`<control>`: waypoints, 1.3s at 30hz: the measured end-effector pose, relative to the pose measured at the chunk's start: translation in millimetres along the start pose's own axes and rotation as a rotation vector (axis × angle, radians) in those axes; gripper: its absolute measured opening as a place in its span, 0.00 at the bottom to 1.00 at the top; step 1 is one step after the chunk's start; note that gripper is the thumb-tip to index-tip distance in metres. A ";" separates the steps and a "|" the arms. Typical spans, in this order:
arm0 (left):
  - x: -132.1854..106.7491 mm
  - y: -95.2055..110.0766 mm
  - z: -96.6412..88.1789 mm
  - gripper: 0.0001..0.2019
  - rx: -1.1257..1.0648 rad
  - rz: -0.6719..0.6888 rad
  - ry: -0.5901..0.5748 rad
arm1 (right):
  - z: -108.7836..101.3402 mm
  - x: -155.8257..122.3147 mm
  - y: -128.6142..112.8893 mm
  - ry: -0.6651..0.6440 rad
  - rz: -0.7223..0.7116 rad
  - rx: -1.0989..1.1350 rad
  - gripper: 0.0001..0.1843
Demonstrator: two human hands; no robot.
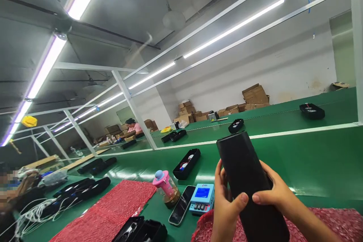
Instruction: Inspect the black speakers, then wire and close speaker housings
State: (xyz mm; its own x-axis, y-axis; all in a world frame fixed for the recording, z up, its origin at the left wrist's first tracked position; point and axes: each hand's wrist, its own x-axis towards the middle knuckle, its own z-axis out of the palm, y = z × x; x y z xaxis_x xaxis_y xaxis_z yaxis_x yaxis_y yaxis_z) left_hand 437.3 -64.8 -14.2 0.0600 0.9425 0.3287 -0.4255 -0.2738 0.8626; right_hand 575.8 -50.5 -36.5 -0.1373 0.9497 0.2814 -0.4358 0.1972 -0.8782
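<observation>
Casing, black & oblong, held up at lower right of frame btwn L hand and R hand.
L hand wraps the casing's left side, thumb on its face; R hand grips the right side, thumb likewise on the face, both hands closed only to the casing's width. Blue device w/ lit screen sits just beside L hand, phone next to it, pink-lidded jar near the phone. Red sheet covers part of green bench, lower left to ctr.; 2nd red wrap lies at lower right. Open black case, wires showing, rests ctr. frame. Co-worker in pink is in bkgd., left of ctr.
</observation>
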 end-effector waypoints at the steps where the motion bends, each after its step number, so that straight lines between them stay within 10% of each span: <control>1: 1.8 -3.2 -2.2 0.58 -0.026 -0.034 -0.050 | 1.6 0.3 5.0 0.124 -0.039 -0.142 0.53; 4: 7.6 -12.9 -11.2 0.58 -0.065 -0.097 -0.044 | 9.3 -4.9 18.0 0.388 -0.159 -0.623 0.58; 7: 13.7 -15.3 -22.9 0.55 -0.109 -0.076 0.107 | 12.3 -14.7 17.2 0.281 -0.184 -0.796 0.55; 11: 16.7 -3.6 -34.7 0.47 -0.246 -0.068 0.076 | 1.4 -20.0 -1.9 0.041 -0.050 -0.651 0.43; 17: 9.2 5.5 -24.2 0.41 -0.222 -0.050 -0.029 | -1.5 -6.8 -7.0 -0.181 0.181 -0.185 0.53; 39: 19.0 3.0 -26.8 0.41 0.005 -0.011 -0.049 | 25.6 -10.3 29.5 0.067 -0.062 -0.260 0.52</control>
State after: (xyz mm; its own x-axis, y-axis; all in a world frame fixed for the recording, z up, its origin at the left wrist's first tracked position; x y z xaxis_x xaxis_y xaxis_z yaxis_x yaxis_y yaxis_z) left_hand 412.9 -42.6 -15.7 0.1092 0.9349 0.3376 -0.4198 -0.2645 0.8682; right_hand 541.6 -60.8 -55.4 -0.0545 0.9462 0.3188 -0.1971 0.3028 -0.9324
